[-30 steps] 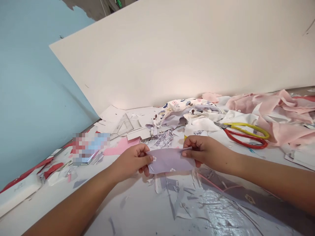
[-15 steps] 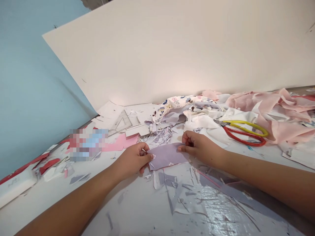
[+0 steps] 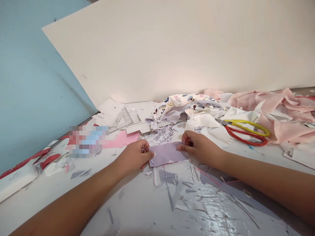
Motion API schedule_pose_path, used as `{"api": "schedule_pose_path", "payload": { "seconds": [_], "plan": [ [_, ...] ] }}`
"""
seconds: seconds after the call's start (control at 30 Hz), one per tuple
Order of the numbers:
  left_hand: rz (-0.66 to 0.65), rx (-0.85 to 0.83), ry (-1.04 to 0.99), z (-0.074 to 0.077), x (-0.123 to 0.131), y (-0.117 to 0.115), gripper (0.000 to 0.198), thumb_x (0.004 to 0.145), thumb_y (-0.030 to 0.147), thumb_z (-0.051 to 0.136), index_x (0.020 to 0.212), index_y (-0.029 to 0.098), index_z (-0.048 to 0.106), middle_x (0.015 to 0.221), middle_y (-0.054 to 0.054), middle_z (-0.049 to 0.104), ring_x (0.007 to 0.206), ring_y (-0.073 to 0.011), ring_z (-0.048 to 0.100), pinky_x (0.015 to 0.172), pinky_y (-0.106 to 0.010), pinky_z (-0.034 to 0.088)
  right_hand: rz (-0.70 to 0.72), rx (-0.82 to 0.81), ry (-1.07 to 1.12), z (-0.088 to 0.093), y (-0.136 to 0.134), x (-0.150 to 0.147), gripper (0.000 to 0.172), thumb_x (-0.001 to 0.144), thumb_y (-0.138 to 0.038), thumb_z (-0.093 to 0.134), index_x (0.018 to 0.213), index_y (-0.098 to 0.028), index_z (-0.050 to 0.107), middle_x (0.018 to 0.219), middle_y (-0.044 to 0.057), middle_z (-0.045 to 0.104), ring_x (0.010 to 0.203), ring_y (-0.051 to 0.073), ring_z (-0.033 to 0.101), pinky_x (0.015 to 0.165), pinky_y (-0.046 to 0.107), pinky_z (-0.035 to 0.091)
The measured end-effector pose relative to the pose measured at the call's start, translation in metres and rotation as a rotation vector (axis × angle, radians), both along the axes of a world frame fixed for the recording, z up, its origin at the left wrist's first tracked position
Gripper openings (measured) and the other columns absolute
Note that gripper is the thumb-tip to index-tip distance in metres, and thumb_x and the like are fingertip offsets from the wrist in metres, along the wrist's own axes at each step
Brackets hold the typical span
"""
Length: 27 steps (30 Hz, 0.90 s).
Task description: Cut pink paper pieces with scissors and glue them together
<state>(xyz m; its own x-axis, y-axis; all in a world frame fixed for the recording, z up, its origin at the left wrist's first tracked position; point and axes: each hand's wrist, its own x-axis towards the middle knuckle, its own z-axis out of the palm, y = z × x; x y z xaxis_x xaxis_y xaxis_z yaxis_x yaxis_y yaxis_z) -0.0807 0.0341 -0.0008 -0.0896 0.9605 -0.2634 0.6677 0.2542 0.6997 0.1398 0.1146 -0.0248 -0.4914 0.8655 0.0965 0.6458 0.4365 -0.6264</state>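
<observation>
A small purple fabric piece (image 3: 166,153) with little white flowers is held flat just over the table between my hands. My left hand (image 3: 137,154) pinches its left end between thumb and fingers. At the upper right corner my right hand (image 3: 194,146) pinches it the same way. Purple and white scraps (image 3: 182,193) lie below the piece, and a heap of thin shreds (image 3: 163,133) sits just beyond it. Scissors (image 3: 246,131) with one yellow and one red handle rest to the right of my right hand.
Patterned cloth (image 3: 176,100), white cloth and pink cloth (image 3: 285,129) are heaped along the back. A clear triangle ruler (image 3: 123,118) and pink pieces (image 3: 123,139) lie back left. Red scraps and a white packet (image 3: 19,178) are far left. A large white board (image 3: 172,49) leans behind.
The view has shifted slightly. The purple piece looks a little flatter, its lower left corner slightly higher. Both hands keep their hold.
</observation>
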Motion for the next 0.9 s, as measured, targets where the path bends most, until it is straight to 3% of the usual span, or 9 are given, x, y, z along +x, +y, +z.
{"api": "schedule_pose_path", "payload": {
  "seconds": [0.43,0.7,0.9],
  "plan": [
    [0.017,0.050,0.124,0.000,0.002,-0.003,0.020,0.070,0.042,0.047,0.068,0.023,0.040,0.039,0.007,0.050,0.038,-0.0105,0.043,0.042,-0.021,0.032,-0.027,0.031,-0.037,0.000,-0.002,-0.002,0.022,0.072,-0.043,0.051,0.073,-0.023,0.042,0.058,-0.004,0.054,0.051,0.012,0.046,0.043,0.022,0.029],
    [0.006,0.057,0.178,0.001,0.001,-0.006,0.026,0.076,0.049,0.037,0.072,0.023,0.041,0.045,0.006,0.055,0.043,-0.0123,0.050,0.046,-0.023,0.036,-0.059,0.081,0.015,0.002,-0.008,0.000,0.018,0.079,-0.041,0.041,0.078,-0.023,0.044,0.061,-0.003,0.052,0.054,0.012,0.046,0.048,0.023,0.035],
    [-0.048,0.226,0.509,0.012,0.004,-0.012,0.031,0.080,0.048,0.028,0.074,0.023,0.046,0.063,0.003,0.060,0.052,-0.0144,0.052,0.046,-0.025,0.033,-0.068,0.213,0.047,-0.004,-0.008,0.002,0.020,0.078,-0.039,0.044,0.087,-0.022,0.045,0.072,0.001,0.054,0.057,0.013,0.049,0.050,0.025,0.039]
  ]
}}
